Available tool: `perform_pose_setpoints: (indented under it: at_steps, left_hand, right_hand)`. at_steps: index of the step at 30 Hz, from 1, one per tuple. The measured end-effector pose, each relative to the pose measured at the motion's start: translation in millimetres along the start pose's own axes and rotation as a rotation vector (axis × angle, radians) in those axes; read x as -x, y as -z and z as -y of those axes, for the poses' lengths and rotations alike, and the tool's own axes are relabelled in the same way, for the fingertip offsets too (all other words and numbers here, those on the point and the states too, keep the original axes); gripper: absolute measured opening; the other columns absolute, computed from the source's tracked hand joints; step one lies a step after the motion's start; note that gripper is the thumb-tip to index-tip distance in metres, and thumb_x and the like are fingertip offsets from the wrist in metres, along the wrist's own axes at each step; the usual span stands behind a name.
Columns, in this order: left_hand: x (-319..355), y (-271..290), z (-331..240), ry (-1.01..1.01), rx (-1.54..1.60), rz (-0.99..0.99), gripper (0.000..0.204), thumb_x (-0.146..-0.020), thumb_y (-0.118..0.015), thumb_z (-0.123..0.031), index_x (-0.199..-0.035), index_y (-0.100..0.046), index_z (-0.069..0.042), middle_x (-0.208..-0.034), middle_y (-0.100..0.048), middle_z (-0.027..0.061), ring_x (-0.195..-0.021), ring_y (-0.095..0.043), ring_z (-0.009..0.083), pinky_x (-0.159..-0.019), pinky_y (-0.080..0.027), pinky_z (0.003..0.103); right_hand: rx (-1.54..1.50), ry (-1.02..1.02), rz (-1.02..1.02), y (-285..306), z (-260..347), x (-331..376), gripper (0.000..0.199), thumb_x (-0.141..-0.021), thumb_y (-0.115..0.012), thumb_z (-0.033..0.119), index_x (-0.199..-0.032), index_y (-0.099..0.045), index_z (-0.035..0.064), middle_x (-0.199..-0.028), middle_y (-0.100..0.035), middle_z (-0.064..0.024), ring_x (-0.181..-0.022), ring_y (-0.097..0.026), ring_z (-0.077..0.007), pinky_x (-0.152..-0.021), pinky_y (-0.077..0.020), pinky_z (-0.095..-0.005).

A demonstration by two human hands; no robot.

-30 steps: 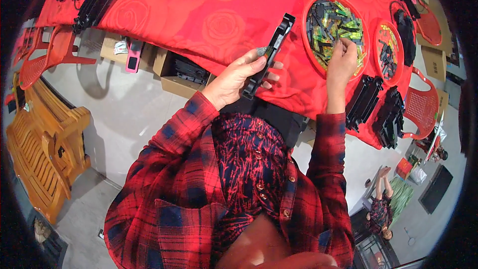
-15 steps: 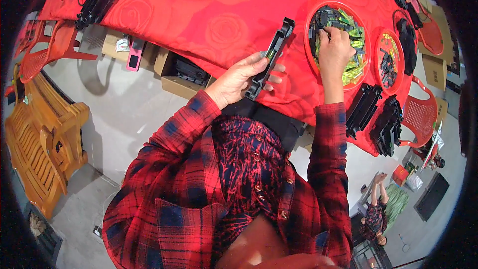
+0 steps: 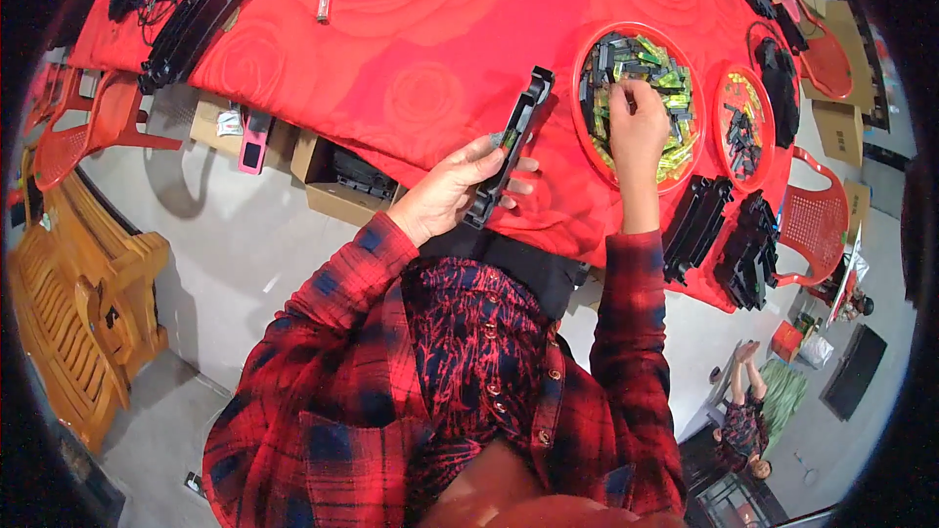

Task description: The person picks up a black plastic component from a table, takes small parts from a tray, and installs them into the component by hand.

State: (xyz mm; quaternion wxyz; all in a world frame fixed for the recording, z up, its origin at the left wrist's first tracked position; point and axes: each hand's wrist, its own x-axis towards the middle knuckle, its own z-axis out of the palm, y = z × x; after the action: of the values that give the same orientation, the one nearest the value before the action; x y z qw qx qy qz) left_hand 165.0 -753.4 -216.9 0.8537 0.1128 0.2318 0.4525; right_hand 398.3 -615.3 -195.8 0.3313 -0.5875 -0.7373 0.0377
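My left hand [image 3: 445,194] is closed around a long black plastic strip [image 3: 523,117] with raised ends, held tilted above the table's front edge. Something small and greenish shows on the strip near my thumb. My right hand [image 3: 642,127] reaches into a round red tray [image 3: 576,103], its fingers pinched together among small black and yellow-green pieces [image 3: 673,80]. Whether a piece is between those fingertips is hidden. Beside it, a smaller red tray [image 3: 771,127] holds more small dark and yellow pieces.
Black strips [image 3: 696,225] lie stacked at the table's right front, with others [image 3: 196,29] at the far left. A screwdriver [image 3: 325,0] rests on the red rose-patterned cloth [image 3: 421,88]. Red chairs [image 3: 814,220], an open carton [image 3: 337,200] and a wooden bench [image 3: 88,284] surround the table.
The whole view has shifted slightly, so the table sits lower and further left. My right hand stays in the tray with its fingers drawn closer together; my left hand keeps the strip.
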Motion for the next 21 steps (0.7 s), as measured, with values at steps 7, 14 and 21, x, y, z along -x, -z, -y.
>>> perform_pose_setpoints:
  at_steps: [7,14,21]
  left_hand:
    - [2.5,-4.7,6.2,0.021,0.031,-0.016,0.047,-0.101,-0.053,-0.022,-0.143,-0.039,-0.006,-0.131,-0.058,0.0179,-0.105,-0.066,0.0242,-0.081,-0.058,0.032]
    - [3.6,-13.1,10.1,0.009,-0.061,-0.061,0.051,-0.091,-0.065,-0.008,-0.138,-0.045,-0.005,-0.119,-0.063,0.0121,-0.088,-0.065,0.0147,-0.073,-0.055,0.026]
    - [-0.2,-25.1,14.7,-0.126,-0.105,-0.071,0.05,-0.087,-0.071,-0.007,-0.132,-0.05,-0.007,-0.097,-0.062,0.0035,-0.075,-0.059,0.008,-0.062,-0.048,0.021]
  right_hand:
    - [-0.893,-0.723,0.262,33.0,11.5,11.0,0.014,-0.093,-0.067,0.015,-0.093,-0.066,0.001,-0.083,-0.068,-0.0042,-0.066,-0.057,-0.0081,-0.061,-0.0434,-0.0222]
    - [-1.225,-0.805,0.359,51.9,39.8,41.7,0.01,-0.094,-0.064,0.013,-0.097,-0.062,0.0045,-0.089,-0.069,-0.007,-0.073,-0.06,-0.0092,-0.067,-0.0448,-0.022]
    - [-0.994,-0.742,0.386,70.8,52.9,69.3,0.012,-0.093,-0.064,0.01,-0.102,-0.066,0.0023,-0.088,-0.067,-0.0022,-0.078,-0.059,-0.0073,-0.072,-0.0459,-0.0224]
